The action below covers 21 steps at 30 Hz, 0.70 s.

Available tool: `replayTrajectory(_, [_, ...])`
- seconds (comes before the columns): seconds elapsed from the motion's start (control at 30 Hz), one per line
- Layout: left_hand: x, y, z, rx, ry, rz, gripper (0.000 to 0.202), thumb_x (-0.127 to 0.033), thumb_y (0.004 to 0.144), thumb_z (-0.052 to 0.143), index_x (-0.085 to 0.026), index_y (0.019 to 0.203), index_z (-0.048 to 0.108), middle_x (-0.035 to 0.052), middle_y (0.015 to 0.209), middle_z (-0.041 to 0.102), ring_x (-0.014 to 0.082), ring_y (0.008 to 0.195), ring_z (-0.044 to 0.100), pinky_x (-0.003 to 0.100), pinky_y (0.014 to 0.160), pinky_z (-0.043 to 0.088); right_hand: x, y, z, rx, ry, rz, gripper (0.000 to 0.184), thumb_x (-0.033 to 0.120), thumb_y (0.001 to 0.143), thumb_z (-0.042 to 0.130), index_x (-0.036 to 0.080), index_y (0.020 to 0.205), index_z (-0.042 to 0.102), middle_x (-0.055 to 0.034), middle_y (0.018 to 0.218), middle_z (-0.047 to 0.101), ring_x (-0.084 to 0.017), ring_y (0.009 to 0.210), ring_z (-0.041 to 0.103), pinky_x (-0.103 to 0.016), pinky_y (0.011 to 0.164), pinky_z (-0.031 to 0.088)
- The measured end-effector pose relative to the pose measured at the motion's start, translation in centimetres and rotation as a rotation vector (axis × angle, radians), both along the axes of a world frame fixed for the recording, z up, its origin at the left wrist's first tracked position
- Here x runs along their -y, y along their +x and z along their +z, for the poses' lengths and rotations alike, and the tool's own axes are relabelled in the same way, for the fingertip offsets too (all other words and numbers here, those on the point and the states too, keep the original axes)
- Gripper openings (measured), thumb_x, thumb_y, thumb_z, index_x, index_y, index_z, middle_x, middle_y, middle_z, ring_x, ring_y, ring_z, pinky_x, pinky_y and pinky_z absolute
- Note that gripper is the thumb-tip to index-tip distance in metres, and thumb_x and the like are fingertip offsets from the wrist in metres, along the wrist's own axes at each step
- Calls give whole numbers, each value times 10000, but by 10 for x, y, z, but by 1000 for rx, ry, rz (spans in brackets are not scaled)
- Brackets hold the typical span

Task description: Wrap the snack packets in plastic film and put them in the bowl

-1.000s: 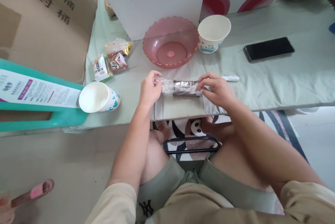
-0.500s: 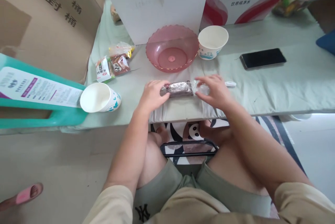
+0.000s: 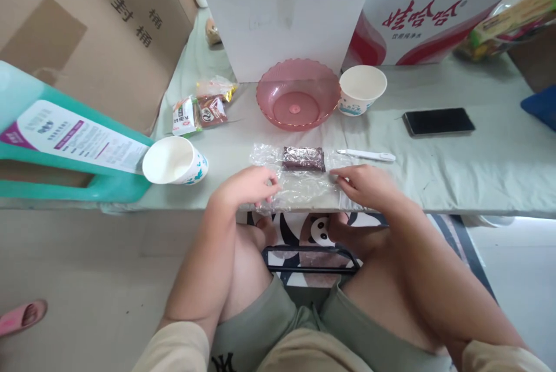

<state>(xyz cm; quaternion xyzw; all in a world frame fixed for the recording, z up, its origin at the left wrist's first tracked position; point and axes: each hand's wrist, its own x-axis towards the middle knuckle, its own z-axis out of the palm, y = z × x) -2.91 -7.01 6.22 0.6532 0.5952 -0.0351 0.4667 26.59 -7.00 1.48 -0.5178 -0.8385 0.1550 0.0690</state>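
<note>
A dark reddish-brown block (image 3: 303, 159), shiny on top, lies on a crinkled sheet of clear plastic film (image 3: 299, 188) near the table's front edge. At the film's left front part, my left hand (image 3: 248, 186) has its fingers curled closed on the plastic. My right hand (image 3: 367, 183) pinches the film's right side, index finger pointing toward the block but apart from it. Just behind that hand rests a slim white knife-like tool (image 3: 367, 155). Farther back stand a pink scalloped bowl (image 3: 297, 117) and a white paper cup (image 3: 362, 88) beside it.
At left, a second paper cup (image 3: 171, 160) touches a green jug (image 3: 87, 146). Small snack packets (image 3: 202, 110) lie behind it. A phone (image 3: 439, 121) is at right. Cardboard (image 3: 104, 36) and white boxes (image 3: 282, 24) line the back.
The block was wrapped between my raised hands. Now it lies on the table with the film spread around it, and both hands are lower, nearer the edge. The view has shifted slightly.
</note>
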Motion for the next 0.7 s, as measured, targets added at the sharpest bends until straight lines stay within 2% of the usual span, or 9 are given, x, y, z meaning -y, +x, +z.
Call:
replayTrajectory(0.07, [-3, -1, -3, -49, 103, 51, 122, -232, 760, 574, -247, 682, 667, -6, 567, 698, 165, 405, 531, 292, 496, 368, 0, 0, -4, 16, 62, -70, 405, 371, 915, 530, 283, 1267, 710, -42, 703, 747, -255, 675, 686, -342, 627, 474])
replayTrajectory(0.13, [-5, -2, -7, -78, 202, 84, 134, -168, 733, 546, -250, 716, 651, -13, 543, 687, 174, 432, 542, 295, 504, 353, 0, -1, -6, -9, 83, -120, 564, 366, 901, 545, 254, 1452, 581, -43, 680, 743, -273, 657, 686, -365, 642, 495])
replayTrajectory(0.27, [-6, -3, -10, -98, 206, 83, 166, -118, 693, 536, -252, 744, 621, -19, 510, 650, 186, 457, 543, 307, 527, 358, 2, -16, 0, -111, 49, -204, 699, 341, 896, 549, 243, 1574, 406, -40, 771, 783, -276, 635, 687, -398, 657, 528])
replayTrajectory(0.33, [-7, -3, -11, -116, 240, 116, 132, -144, 721, 563, -250, 764, 628, -7, 532, 638, 204, 518, 570, 315, 574, 391, 3, -26, 4, -173, 82, -283, 632, 309, 897, 534, 253, 1521, 444, -56, 930, 808, -262, 643, 699, -408, 663, 543])
replayTrajectory(0.43, [-10, -5, -15, -135, 467, 315, 121, -210, 758, 652, -236, 875, 638, 30, 694, 648, 243, 717, 630, 349, 728, 478, 4, -39, 5, -330, 167, -281, 376, 256, 898, 507, 238, 1268, 572, -107, 1209, 764, -251, 769, 746, -422, 722, 581])
replayTrajectory(0.5, [-14, -7, -21, -77, 693, 425, 335, -193, 713, 740, -226, 1025, 624, 68, 936, 662, 271, 951, 637, 396, 904, 498, 4, -43, 1, -413, 226, -181, 247, 211, 891, 493, 235, 1118, 588, -123, 1330, 707, -258, 938, 753, -438, 813, 599])
replayTrajectory(0.57, [-18, -10, -29, 35, 832, 423, 532, -140, 658, 791, -232, 1146, 601, 101, 1202, 605, 288, 1188, 567, 431, 1070, 447, 4, -44, -4, -419, 310, -93, 210, 179, 882, 498, 241, 1055, 599, -116, 1395, 659, -285, 1165, 696, -487, 937, 580])
replayTrajectory(0.63, [-22, -11, -37, 145, 825, 373, 437, -142, 687, 776, -228, 1091, 634, 105, 1321, 550, 276, 1266, 530, 431, 1133, 415, 5, -46, -8, -375, 422, -82, 176, 197, 884, 537, 246, 1023, 632, -121, 1359, 652, -316, 1280, 622, -533, 1001, 546])
replayTrajectory(0.7, [-26, -11, -43, 249, 752, 394, 152, -184, 785, 692, -206, 930, 652, 95, 1243, 603, 240, 1185, 583, 399, 1078, 469, 7, -51, -11, -329, 506, -114, 133, 241, 896, 575, 250, 986, 673, -130, 1174, 691, -321, 1148, 665, -527, 941, 559])
